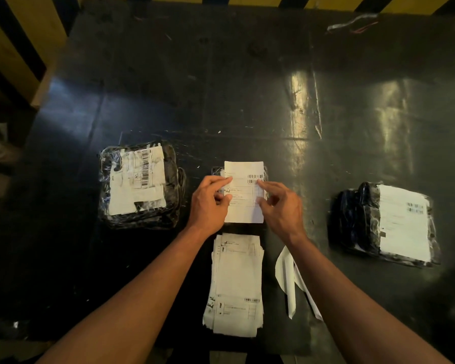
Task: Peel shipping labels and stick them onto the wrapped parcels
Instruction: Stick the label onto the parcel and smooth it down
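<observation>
A white shipping label (243, 169) lies over a small black wrapped parcel (216, 170) in the middle of the dark table. My left hand (209, 203) pinches the label's left edge between thumb and fingers. My right hand (279, 206) touches its right side with fingertip and thumb near the barcode. The parcel is almost wholly hidden under the label and my hands. A stack of white labels (235, 282) lies nearer to me. A labelled black parcel (139, 183) sits at the left and another labelled parcel (386, 223) at the right.
Peeled white backing strips (286, 279) lie right of the label stack, under my right forearm. The black tabletop (247, 88) stretches far back, with a scrap of clear plastic and red thread (352, 23) at the far right. Yellow-and-black striped barriers (16, 48) border it.
</observation>
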A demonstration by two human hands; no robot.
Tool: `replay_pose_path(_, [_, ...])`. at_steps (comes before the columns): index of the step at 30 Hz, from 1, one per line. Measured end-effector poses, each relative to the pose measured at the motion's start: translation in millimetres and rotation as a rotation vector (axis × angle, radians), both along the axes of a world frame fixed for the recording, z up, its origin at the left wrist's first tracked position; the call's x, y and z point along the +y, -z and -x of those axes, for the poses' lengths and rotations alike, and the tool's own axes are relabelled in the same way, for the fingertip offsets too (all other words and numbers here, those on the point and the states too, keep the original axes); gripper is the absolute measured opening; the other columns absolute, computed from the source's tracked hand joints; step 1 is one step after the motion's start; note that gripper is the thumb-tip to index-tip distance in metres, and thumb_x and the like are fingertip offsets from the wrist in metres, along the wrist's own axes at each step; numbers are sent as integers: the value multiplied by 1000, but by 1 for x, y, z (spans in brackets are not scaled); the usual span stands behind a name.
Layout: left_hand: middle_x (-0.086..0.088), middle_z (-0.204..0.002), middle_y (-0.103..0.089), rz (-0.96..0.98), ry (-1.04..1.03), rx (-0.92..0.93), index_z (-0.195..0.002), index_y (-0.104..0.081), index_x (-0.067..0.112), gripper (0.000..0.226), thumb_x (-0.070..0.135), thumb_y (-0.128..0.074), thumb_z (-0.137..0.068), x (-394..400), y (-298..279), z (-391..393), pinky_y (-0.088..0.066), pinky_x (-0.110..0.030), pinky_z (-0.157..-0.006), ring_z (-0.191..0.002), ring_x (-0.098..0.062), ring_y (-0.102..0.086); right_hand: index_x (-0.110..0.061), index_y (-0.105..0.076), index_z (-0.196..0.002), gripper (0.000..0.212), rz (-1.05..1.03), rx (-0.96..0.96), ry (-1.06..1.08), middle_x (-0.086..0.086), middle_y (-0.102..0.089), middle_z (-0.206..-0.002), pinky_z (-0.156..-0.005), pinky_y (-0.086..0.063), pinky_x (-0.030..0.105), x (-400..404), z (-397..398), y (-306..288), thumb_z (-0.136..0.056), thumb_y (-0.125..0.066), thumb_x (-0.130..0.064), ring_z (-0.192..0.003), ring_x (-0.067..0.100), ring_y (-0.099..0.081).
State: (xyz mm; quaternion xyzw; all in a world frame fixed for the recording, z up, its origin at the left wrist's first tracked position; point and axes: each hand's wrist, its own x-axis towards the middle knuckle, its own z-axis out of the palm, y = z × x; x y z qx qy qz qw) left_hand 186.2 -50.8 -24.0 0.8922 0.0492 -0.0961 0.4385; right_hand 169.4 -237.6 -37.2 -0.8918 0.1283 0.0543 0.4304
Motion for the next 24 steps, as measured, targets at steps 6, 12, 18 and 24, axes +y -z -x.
replay_pose_path(6, [3,-143,-51,7,-47,37,-142,-61,21,53,5,-73,-93,-5,11,-4,-52,-4,-78,-95,-6,-60,-22,-69,-134,45,28,-5,-9,-5,-66,-136,-67,-61,19,0,-10,8,-91,-79,-25,-83,8,-65])
replay_pose_path(12, [1,-141,-51,-1,-45,9,-142,-60,20,52,5,-73,-93,-7,20,-3,-48,2,-78,-92,-5,-61,-17,-69,-134,44,16,-13,-17,-2,-67,-136,-65,-59,17,3,-12,10,-90,-79,-19,-74,2,-62])
replay_pose_path(18, [1,-142,-49,-26,-48,21,-143,-59,19,53,5,-72,-94,-9,21,-5,-46,5,-74,-87,-3,-59,-17,-67,-136,45,51,-5,-37,-1,-66,-137,-65,-55,14,4,-15,10,-91,-78,-19,-74,2,-61])
replay_pose_path(24, [4,-142,-49,-87,-18,29,-144,-58,19,55,5,-72,-94,-9,22,-5,-53,-5,-83,-87,-3,-61,-17,-65,-138,46,112,18,-64,-1,-61,-142,-72,-58,18,10,-15,13,-93,-76,-20,-93,12,-69])
